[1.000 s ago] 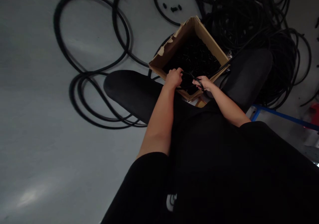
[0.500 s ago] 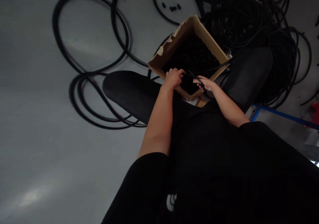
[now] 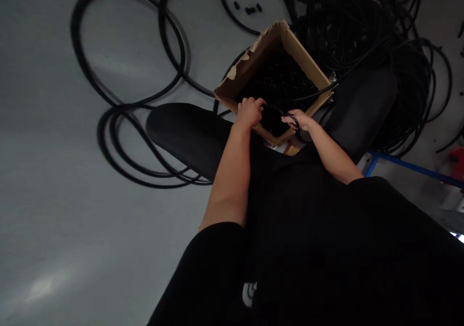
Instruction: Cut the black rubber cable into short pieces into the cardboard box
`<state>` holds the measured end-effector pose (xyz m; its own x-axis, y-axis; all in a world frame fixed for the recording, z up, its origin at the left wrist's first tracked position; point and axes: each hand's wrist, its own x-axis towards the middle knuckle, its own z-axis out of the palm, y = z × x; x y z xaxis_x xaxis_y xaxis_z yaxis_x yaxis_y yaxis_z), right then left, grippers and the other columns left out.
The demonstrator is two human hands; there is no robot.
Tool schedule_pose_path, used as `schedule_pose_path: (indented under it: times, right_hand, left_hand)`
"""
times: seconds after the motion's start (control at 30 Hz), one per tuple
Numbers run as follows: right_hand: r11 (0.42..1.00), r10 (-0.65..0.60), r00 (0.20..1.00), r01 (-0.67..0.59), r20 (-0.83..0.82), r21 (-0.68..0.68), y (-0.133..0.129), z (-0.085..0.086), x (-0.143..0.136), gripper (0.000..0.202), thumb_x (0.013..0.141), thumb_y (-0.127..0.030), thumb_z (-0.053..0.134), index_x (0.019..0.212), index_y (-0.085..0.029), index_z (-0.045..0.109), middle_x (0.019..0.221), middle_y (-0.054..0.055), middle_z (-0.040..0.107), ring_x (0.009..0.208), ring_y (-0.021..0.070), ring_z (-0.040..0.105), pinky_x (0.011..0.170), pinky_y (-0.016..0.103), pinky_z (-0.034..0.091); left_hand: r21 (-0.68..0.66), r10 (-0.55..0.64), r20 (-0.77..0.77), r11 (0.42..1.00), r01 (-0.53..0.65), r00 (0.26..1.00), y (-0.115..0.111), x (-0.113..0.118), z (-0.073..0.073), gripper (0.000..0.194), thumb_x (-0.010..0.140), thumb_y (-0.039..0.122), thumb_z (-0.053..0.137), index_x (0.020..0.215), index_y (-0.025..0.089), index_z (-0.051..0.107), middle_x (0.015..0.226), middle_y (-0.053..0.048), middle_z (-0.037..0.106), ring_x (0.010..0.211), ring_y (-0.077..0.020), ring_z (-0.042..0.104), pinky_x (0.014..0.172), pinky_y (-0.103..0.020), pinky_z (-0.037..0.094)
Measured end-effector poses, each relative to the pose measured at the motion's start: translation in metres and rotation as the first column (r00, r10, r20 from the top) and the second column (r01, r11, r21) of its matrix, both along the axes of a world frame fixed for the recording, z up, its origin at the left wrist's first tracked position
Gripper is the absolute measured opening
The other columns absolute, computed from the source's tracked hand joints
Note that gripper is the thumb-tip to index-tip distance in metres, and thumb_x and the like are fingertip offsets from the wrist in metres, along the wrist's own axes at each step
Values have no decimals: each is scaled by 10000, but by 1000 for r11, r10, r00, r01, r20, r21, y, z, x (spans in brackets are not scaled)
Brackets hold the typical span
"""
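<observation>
Over the near side of an open cardboard box (image 3: 306, 57), my left hand (image 3: 250, 112) is closed around a black hose (image 3: 271, 107). The hose stretches from its fingers toward my right hand (image 3: 295, 119). That hand is wrapped around black-handled scissors (image 3: 297, 124), which meet the hose just in front of the fingers. The blades are dark and hard to separate from the hose. Inside the box lie many short black cut pieces (image 3: 279, 77). My left fingertips are partly hidden.
Loops of black hose (image 3: 74, 36) lie on the grey floor to the left. A large tangled pile of hose (image 3: 348, 21) sits at the back right. Several short black pieces (image 3: 250, 10) lie beyond the box. A blue metal frame (image 3: 416, 167) is at the right.
A scissor blade that stuck up apart from the hose no longer shows separately; the blades appear closer together. Both hands stay in nearly the same place, and the view has shifted slightly.
</observation>
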<state>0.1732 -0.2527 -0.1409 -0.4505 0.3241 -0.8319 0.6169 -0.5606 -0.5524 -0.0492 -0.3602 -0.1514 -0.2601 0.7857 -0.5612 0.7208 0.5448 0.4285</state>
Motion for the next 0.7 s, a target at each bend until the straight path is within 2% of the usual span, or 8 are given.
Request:
schedule_pose_path:
  times: [0.1,0.17,0.3,0.47,0.57,0.7]
  right_hand:
    - [993,-115,993,116,-31,15,-2,-3,-3,334,1060,-111,976,1026,-228,665,626,-96,619,497,96,554,464,153,473]
    - [985,-173,985,174,-15,13,-2,-5,-6,336,1060,-109,939,1100,-251,638,695,-96,651,559,114,629,510,156,533]
    - [985,-169,986,169,-1,33,-3,-9,-9,369,969,-104,919,1169,-263,654,830,-84,695,652,105,675,573,137,542]
    - [993,-79,997,81,-26,83,-6,-2,-13,386,922,-98,913,1200,-248,691,944,-62,699,758,100,643,630,150,487]
    - [994,-27,999,29,-18,108,-9,6,-15,387,954,-143,970,1180,-241,672,969,-47,701,823,114,619,673,160,487]
    - [994,-9,1000,12,-29,111,-11,13,-16,440,1032,-303,1059,1137,-242,636,969,-33,695,874,134,622,714,175,513]
  left_hand:
    - [30,85,84,996,-88,993,2,-1,-8,558,1176,200,556,1678,209,800,1672,-273,800,1647,-501,695,1436,-752,533]
    - [59,142,179,986,-155,974,2,-3,-14,532,1166,208,583,1658,216,785,1535,-228,858,1535,-435,769,1413,-661,575]
    - [44,214,275,971,-235,937,0,-6,-26,463,1192,260,586,1611,215,776,1263,-165,901,1315,-371,855,1332,-573,633]
    - [19,176,235,982,-185,956,4,-3,-24,470,1200,284,558,1586,149,790,1368,-227,899,1363,-384,839,1324,-561,624]
    - [8,118,274,992,-125,954,7,1,-20,417,1183,291,559,1471,160,830,1228,-185,888,1242,-352,827,1231,-506,659]
    - [9,70,334,997,-78,940,10,4,-19,334,1163,319,580,1300,183,853,1033,-127,826,1078,-319,794,1084,-445,672]
